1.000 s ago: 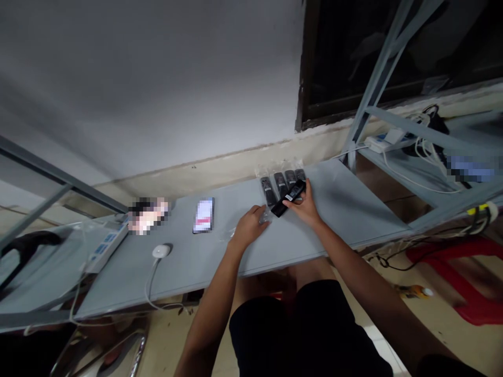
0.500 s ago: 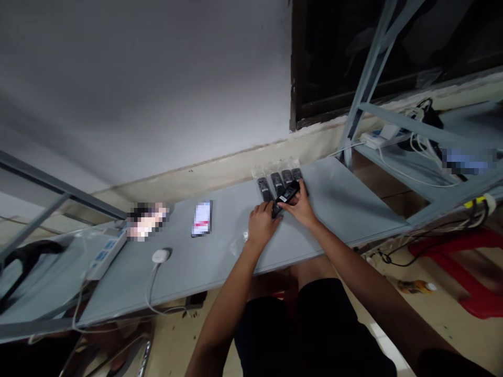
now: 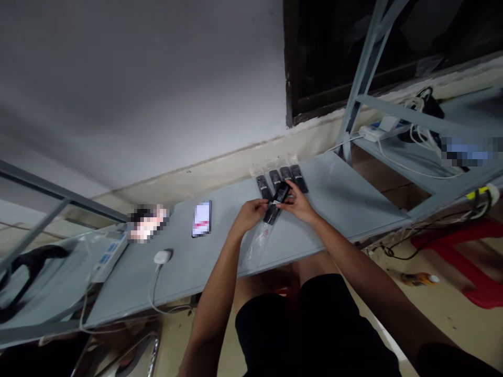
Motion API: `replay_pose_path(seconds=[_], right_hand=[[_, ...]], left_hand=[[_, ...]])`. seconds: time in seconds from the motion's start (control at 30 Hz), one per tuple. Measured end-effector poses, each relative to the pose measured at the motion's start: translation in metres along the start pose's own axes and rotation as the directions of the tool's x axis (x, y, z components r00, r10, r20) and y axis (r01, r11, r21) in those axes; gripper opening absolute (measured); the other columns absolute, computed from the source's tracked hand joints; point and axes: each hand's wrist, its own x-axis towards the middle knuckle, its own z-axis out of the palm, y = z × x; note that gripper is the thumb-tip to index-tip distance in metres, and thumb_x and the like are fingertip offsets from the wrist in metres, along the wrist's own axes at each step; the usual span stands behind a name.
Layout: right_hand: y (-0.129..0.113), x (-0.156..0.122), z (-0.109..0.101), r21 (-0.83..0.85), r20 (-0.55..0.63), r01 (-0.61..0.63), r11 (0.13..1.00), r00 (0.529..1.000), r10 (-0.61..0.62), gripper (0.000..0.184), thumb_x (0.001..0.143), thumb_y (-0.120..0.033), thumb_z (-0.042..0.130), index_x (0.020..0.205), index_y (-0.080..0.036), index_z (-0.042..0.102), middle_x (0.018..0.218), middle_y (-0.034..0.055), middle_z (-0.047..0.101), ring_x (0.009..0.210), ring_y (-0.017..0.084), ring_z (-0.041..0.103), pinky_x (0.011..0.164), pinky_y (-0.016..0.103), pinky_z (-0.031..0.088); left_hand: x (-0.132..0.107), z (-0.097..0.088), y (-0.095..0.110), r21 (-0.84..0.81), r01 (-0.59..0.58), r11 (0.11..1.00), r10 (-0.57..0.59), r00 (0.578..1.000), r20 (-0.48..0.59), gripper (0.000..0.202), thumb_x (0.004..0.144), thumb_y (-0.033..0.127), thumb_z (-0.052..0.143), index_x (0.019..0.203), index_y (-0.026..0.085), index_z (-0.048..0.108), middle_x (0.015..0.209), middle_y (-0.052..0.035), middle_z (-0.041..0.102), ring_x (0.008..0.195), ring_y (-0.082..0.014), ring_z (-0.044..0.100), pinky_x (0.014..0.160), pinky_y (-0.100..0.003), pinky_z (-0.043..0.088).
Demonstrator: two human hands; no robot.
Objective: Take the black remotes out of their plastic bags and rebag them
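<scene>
A black remote control [image 3: 281,195] with a small white label is tilted between my hands above the table. My right hand [image 3: 302,205] grips it from the right, fingers along its upper end and thumb near the label. On the left edge, the curled fingertips of my left hand [image 3: 251,214] pinch at it; their exact hold is partly hidden. Below the remote, a clear plastic bag [image 3: 257,246] with a small red mark stretches toward the table's front edge. Just behind my hands lie several similar dark remotes [image 3: 299,180] in clear bags, side by side.
On the grey table [image 3: 334,204] are a phone [image 3: 201,218] with a lit, blurred screen and a white charger [image 3: 162,256] with a cable. A power strip [image 3: 110,255] is at the left. Metal frame posts [image 3: 363,78] rise at right, near a red stool [image 3: 451,267].
My left hand has shifted left and slightly away from the remote's lower end. The remote is turned more upright, and the clear bag now shows spread out beneath it.
</scene>
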Motion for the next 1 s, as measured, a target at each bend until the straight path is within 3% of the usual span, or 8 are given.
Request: replay_pose_path(seconds=[0.1, 0.23, 0.57, 0.7, 0.8, 0.9, 1.0], right_hand=[[-0.005, -0.001, -0.001, 0.000, 0.053, -0.007, 1.000, 0.999, 0.007, 0.107, 0.062, -0.042, 0.096, 0.154, -0.034, 0.043, 0.117, 0.0059, 0.065, 0.076, 0.015, 0.066, 0.072, 0.031, 0.060], [-0.010, -0.003, -0.001, -0.012, 0.105, -0.009, 1.000, 0.994, 0.011, 0.102, 0.064, -0.041, 0.094, 0.153, -0.032, 0.044, 0.109, 0.0041, 0.066, 0.075, 0.015, 0.065, 0.074, 0.032, 0.060], [-0.014, -0.006, 0.000, -0.041, 0.138, 0.018, 0.999, 0.990, -0.012, 0.091, 0.070, -0.047, 0.090, 0.147, -0.029, 0.046, 0.099, 0.0016, 0.069, 0.075, 0.017, 0.067, 0.080, 0.036, 0.057], [-0.015, -0.009, 0.002, -0.133, 0.147, 0.046, 0.990, 0.989, -0.026, 0.062, 0.079, -0.055, 0.082, 0.128, -0.024, 0.059, 0.096, 0.0041, 0.072, 0.086, 0.022, 0.069, 0.085, 0.039, 0.054], [-0.021, -0.012, 0.002, -0.250, 0.245, 0.134, 0.959, 0.967, -0.071, 0.041, 0.087, -0.060, 0.073, 0.102, -0.022, 0.072, 0.104, 0.0077, 0.072, 0.100, 0.025, 0.068, 0.093, 0.041, 0.051], [-0.027, -0.012, 0.002, -0.285, 0.396, 0.223, 0.932, 0.913, -0.098, 0.043, 0.089, -0.063, 0.070, 0.084, -0.021, 0.077, 0.110, 0.0090, 0.069, 0.108, 0.027, 0.065, 0.100, 0.042, 0.048], [-0.030, -0.011, 0.002, -0.279, 0.429, 0.234, 0.931, 0.898, -0.097, 0.049, 0.091, -0.066, 0.066, 0.078, -0.020, 0.077, 0.102, 0.0083, 0.068, 0.102, 0.026, 0.065, 0.097, 0.041, 0.050]], left_hand=[[0.007, 0.000, -0.012, -0.115, 0.104, 0.988, -0.103, 0.995, 0.020, 0.031, 0.081, 0.038, 0.074, 0.097, 0.012, 0.080, 0.084, -0.0067, 0.076, 0.074, -0.0177, 0.067, 0.076, -0.030, 0.054], [0.011, 0.003, -0.021, -0.213, 0.159, 0.964, -0.151, 0.987, 0.055, 0.033, 0.074, 0.045, 0.081, 0.082, 0.012, 0.078, 0.071, -0.0036, 0.070, 0.064, -0.0135, 0.060, 0.067, -0.027, 0.050], [0.012, 0.005, -0.028, -0.224, 0.108, 0.969, -0.091, 0.992, 0.086, 0.051, 0.071, 0.063, 0.082, 0.070, 0.013, 0.069, 0.064, -0.0023, 0.063, 0.058, -0.0117, 0.052, 0.060, -0.026, 0.043], [0.018, 0.010, -0.029, -0.191, 0.070, 0.979, -0.063, 0.997, 0.038, 0.045, 0.078, 0.058, 0.075, 0.071, 0.014, 0.068, 0.061, -0.0004, 0.060, 0.056, -0.0118, 0.050, 0.058, -0.026, 0.038], [0.023, 0.018, -0.025, -0.173, 0.029, 0.985, -0.031, 1.000, -0.006, 0.040, 0.083, 0.053, 0.069, 0.078, 0.014, 0.070, 0.062, 0.0008, 0.059, 0.057, -0.0124, 0.049, 0.059, -0.026, 0.038], [0.028, 0.026, -0.019, -0.155, -0.007, 0.988, 0.007, 1.000, -0.002, 0.034, 0.084, 0.048, 0.069, 0.082, 0.014, 0.071, 0.068, -0.0010, 0.064, 0.064, -0.0142, 0.054, 0.065, -0.027, 0.042], [0.029, 0.029, -0.017, -0.135, -0.071, 0.988, 0.072, 0.997, 0.002, 0.033, 0.088, 0.047, 0.068, 0.085, 0.014, 0.069, 0.075, -0.0027, 0.066, 0.070, -0.0155, 0.057, 0.069, -0.027, 0.045]])
